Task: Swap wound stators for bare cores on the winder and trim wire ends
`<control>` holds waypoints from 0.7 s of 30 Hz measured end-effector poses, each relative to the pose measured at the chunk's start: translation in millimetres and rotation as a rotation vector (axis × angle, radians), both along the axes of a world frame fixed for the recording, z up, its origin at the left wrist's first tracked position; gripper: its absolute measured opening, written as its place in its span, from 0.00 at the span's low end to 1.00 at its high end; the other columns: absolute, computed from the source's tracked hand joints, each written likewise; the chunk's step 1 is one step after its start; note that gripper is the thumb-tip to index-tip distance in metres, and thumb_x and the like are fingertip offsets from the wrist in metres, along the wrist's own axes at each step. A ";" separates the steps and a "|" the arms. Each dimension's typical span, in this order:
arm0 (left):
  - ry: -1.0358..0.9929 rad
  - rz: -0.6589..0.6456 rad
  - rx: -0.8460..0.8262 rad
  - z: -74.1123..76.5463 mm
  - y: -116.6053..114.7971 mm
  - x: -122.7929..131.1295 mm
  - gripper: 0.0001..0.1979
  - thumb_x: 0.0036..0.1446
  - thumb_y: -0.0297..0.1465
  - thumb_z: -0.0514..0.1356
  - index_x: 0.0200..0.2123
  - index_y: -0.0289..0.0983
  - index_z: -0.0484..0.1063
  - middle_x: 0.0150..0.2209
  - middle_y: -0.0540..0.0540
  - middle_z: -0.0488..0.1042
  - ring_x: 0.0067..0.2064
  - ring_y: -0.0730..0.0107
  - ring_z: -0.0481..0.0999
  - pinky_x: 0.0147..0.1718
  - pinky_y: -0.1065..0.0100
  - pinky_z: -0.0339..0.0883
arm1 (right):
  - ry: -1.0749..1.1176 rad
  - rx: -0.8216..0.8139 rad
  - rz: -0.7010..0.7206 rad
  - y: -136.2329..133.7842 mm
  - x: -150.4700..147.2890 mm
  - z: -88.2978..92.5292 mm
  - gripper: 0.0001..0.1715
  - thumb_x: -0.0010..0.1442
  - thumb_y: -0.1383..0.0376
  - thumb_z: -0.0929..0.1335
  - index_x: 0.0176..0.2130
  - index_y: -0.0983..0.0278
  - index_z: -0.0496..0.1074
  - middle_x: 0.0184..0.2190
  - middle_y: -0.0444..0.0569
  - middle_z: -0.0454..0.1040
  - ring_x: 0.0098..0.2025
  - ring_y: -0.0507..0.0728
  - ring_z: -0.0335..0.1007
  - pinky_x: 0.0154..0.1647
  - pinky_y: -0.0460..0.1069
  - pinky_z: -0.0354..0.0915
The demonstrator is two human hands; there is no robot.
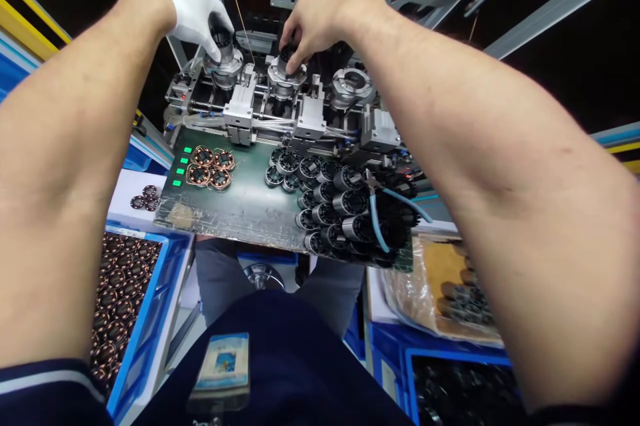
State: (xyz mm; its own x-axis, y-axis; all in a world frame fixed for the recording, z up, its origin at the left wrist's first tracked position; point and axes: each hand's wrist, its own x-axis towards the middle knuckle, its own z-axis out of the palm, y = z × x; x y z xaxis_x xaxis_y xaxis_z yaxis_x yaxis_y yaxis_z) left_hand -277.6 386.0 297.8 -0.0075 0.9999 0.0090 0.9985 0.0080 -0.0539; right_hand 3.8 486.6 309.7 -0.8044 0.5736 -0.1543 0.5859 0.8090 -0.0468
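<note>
My left hand, in a white glove, curls its fingers round a dark stator core seated in the left round metal holder of the machine. Bare, my right hand grips another stator core at the middle holder; part of that core is hidden by the fingers. To its right, a third holder shows an open ring with no core in it. Thin copper wires hang down near both hands.
On the green bench lie several copper-wound stators, stacked bare cores and blue-handled pliers. A blue crate of wound stators stands at left; at right are a plastic-lined box and another blue crate.
</note>
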 end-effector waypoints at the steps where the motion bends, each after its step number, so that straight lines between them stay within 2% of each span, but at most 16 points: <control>1: 0.048 0.037 -0.099 2.4 1.6 1.0 0.43 0.52 0.46 0.85 0.67 0.38 0.80 0.64 0.46 0.82 0.68 0.46 0.80 0.68 0.38 0.72 | -0.014 -0.015 -0.013 -0.7 -0.7 1.2 0.41 0.48 0.38 0.83 0.56 0.48 0.85 0.46 0.44 0.88 0.57 0.68 0.82 0.69 0.68 0.72; 2: 0.088 0.065 -0.167 4.5 2.3 2.3 0.43 0.56 0.47 0.83 0.70 0.39 0.78 0.68 0.46 0.79 0.71 0.44 0.77 0.70 0.36 0.70 | -0.018 -0.019 -0.021 -3.0 -0.9 1.7 0.41 0.48 0.38 0.83 0.57 0.47 0.85 0.48 0.44 0.88 0.59 0.69 0.81 0.70 0.68 0.71; 3: 0.110 0.081 -0.194 6.0 2.1 3.8 0.44 0.56 0.48 0.83 0.71 0.40 0.77 0.69 0.46 0.78 0.72 0.44 0.76 0.71 0.36 0.69 | -0.012 -0.011 -0.025 -7.1 -0.6 0.8 0.40 0.49 0.39 0.83 0.58 0.47 0.84 0.50 0.44 0.87 0.60 0.70 0.81 0.71 0.68 0.71; 5: 0.093 0.086 -0.153 6.5 -0.6 6.4 0.47 0.48 0.47 0.86 0.69 0.40 0.78 0.66 0.49 0.81 0.70 0.48 0.78 0.73 0.38 0.68 | 0.007 0.019 -0.017 -21.2 2.0 -7.5 0.40 0.53 0.42 0.82 0.61 0.52 0.84 0.56 0.47 0.86 0.63 0.72 0.79 0.74 0.69 0.69; 8: 0.042 0.073 -0.101 3.3 -6.0 7.6 0.46 0.45 0.43 0.87 0.66 0.40 0.81 0.63 0.51 0.83 0.67 0.53 0.81 0.73 0.41 0.70 | 0.036 0.027 0.013 -52.8 11.6 -38.1 0.48 0.58 0.48 0.80 0.70 0.64 0.77 0.66 0.59 0.79 0.71 0.78 0.72 0.78 0.72 0.65; 11: 0.056 0.071 -0.102 1.5 -4.9 7.3 0.49 0.43 0.43 0.88 0.67 0.38 0.80 0.65 0.48 0.82 0.68 0.49 0.80 0.72 0.40 0.70 | 0.192 -0.025 -0.023 -81.7 24.3 -75.1 0.62 0.60 0.45 0.76 0.83 0.60 0.58 0.76 0.59 0.69 0.84 0.79 0.49 0.83 0.76 0.56; 13: 0.095 0.093 -0.134 2.2 0.0 7.9 0.52 0.41 0.42 0.89 0.69 0.39 0.79 0.67 0.47 0.81 0.70 0.44 0.78 0.73 0.36 0.68 | 0.290 -0.072 -0.074 -92.4 30.5 -91.1 0.66 0.63 0.42 0.72 0.86 0.58 0.45 0.78 0.55 0.67 0.88 0.74 0.36 0.85 0.78 0.49; 15: 0.118 0.104 -0.161 3.0 5.9 9.0 0.52 0.41 0.42 0.89 0.69 0.40 0.79 0.68 0.48 0.79 0.72 0.43 0.76 0.74 0.33 0.65 | 0.320 -0.091 -0.107 -95.8 33.4 -97.5 0.64 0.67 0.41 0.67 0.86 0.58 0.41 0.79 0.54 0.65 0.88 0.72 0.33 0.86 0.78 0.46; 18: 0.099 0.087 -0.165 3.0 12.7 9.1 0.49 0.41 0.41 0.89 0.67 0.41 0.81 0.67 0.52 0.80 0.73 0.50 0.74 0.78 0.37 0.59 | 0.322 -0.074 -0.124 -94.0 33.7 -96.7 0.60 0.69 0.40 0.61 0.86 0.59 0.41 0.79 0.54 0.64 0.88 0.70 0.35 0.85 0.77 0.47; 21: 0.121 0.064 -0.165 2.9 15.2 6.3 0.48 0.43 0.44 0.88 0.67 0.42 0.81 0.65 0.54 0.81 0.71 0.54 0.76 0.77 0.39 0.62 | 0.305 -0.058 -0.114 -92.2 33.5 -94.6 0.66 0.64 0.36 0.64 0.86 0.57 0.40 0.78 0.54 0.67 0.87 0.73 0.36 0.82 0.79 0.50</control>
State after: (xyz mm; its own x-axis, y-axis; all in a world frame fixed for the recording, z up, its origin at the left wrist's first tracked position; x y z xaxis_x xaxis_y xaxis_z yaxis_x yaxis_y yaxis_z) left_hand -271.3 401.2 300.7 -0.0800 0.9854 -0.1502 0.9825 0.0525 -0.1788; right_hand 37.3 394.4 215.1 -0.7497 0.6600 0.0487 0.6243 0.7298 -0.2785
